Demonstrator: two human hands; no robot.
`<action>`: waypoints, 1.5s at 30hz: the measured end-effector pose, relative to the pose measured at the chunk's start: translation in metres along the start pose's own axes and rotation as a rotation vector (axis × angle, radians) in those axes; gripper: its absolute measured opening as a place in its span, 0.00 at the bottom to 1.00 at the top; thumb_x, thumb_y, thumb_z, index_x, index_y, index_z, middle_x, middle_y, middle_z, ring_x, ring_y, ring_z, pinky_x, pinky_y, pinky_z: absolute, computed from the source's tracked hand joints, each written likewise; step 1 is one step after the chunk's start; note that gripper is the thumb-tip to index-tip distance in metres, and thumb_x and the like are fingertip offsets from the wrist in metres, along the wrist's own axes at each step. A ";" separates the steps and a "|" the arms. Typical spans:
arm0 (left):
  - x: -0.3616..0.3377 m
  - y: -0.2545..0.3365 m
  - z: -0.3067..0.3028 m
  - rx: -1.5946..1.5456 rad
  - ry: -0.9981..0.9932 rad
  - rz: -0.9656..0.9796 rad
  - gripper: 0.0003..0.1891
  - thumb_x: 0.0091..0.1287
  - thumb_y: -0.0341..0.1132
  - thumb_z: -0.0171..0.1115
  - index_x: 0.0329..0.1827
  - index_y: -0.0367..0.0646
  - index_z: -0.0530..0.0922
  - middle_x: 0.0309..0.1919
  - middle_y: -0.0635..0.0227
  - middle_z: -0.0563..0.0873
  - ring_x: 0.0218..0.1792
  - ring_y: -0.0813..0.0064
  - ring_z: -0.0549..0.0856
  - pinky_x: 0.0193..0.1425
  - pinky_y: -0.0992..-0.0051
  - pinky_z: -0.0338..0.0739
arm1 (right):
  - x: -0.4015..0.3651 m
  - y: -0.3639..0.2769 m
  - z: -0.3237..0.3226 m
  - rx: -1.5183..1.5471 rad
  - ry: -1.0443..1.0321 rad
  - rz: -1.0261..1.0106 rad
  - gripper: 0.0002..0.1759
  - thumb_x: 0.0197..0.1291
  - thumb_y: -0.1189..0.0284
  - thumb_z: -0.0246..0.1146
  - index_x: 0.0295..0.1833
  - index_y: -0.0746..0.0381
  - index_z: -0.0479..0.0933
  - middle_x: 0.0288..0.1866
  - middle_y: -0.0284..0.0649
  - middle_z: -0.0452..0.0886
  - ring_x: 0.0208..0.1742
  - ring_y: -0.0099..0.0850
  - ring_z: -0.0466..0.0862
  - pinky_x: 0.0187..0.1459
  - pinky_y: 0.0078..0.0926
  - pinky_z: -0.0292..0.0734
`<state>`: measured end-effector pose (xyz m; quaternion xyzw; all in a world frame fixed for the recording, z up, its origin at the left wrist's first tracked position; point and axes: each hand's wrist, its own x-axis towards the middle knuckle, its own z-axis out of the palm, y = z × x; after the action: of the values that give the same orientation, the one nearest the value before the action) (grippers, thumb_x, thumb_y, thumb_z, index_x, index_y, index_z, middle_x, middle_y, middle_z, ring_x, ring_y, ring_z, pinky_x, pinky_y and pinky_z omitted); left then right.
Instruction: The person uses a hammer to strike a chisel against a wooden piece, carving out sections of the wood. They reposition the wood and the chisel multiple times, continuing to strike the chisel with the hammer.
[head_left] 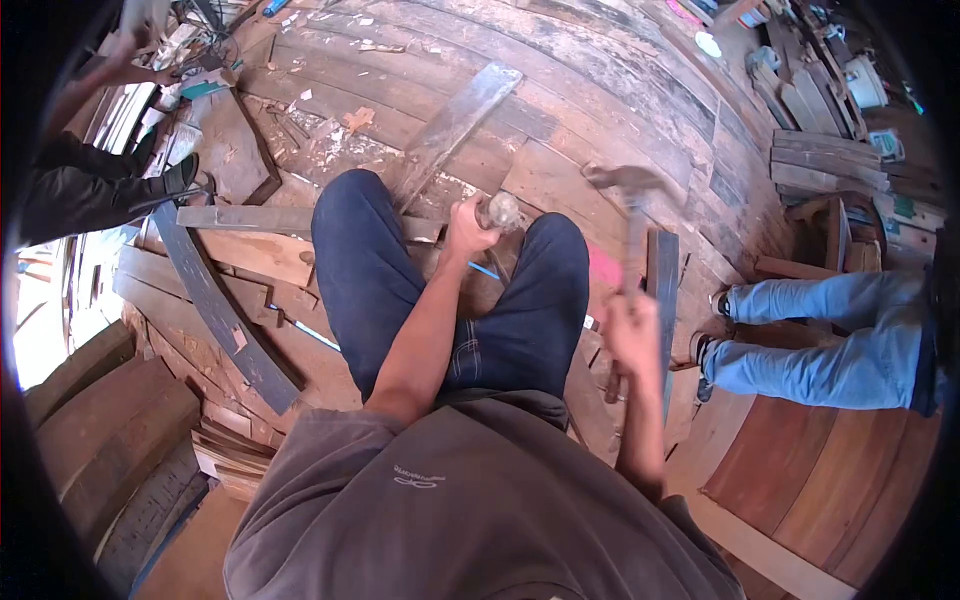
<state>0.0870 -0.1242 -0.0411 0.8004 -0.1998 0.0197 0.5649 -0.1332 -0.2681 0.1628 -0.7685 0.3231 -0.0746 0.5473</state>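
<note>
My left hand (468,232) is closed around an upright chisel-like tool (501,210) between my knees. Its pale, worn round end points up toward me; the lower end is hidden. My right hand (630,328) grips the handle of a claw hammer (636,182), slightly smeared by motion. The hammer head is raised out past my right knee, apart from the tool's end. A thin blue stick (484,271) shows below my left hand. Beyond my hands, a wide brown board (550,178) lies on the floor.
Planks such as a dark one (215,300) and a grey one (465,115) lie around me. A person in blue jeans (820,340) stands at the right; another person's dark trouser leg (100,200) is at the left. Stacked wood (830,160) and a white bucket (864,82) are far right.
</note>
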 end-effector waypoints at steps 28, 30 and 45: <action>-0.079 0.137 0.015 -0.071 -0.670 0.304 0.18 0.51 0.23 0.67 0.41 0.38 0.67 0.29 0.49 0.81 0.38 0.42 0.82 0.41 0.53 0.77 | -0.029 0.048 0.011 0.540 -0.157 0.368 0.19 0.61 0.61 0.71 0.42 0.59 0.70 0.17 0.24 0.61 0.11 0.13 0.59 0.11 0.16 0.49; -0.083 0.134 0.017 -0.046 -0.688 0.364 0.18 0.52 0.23 0.67 0.41 0.38 0.67 0.30 0.48 0.81 0.39 0.42 0.81 0.43 0.53 0.76 | -0.033 0.055 0.009 0.581 -0.152 0.362 0.18 0.59 0.65 0.72 0.46 0.62 0.73 0.18 0.27 0.66 0.12 0.13 0.61 0.12 0.16 0.51; -0.055 0.158 0.009 0.246 -0.976 0.607 0.24 0.56 0.30 0.72 0.52 0.41 0.67 0.42 0.52 0.80 0.48 0.49 0.80 0.53 0.58 0.73 | -0.018 0.059 -0.001 0.576 -0.055 0.236 0.18 0.56 0.67 0.73 0.43 0.66 0.75 0.24 0.35 0.75 0.16 0.17 0.69 0.12 0.16 0.59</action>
<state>-0.0195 -0.1602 0.0830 0.6835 -0.6532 -0.1671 0.2796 -0.1719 -0.2702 0.1148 -0.5408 0.3607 -0.0779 0.7559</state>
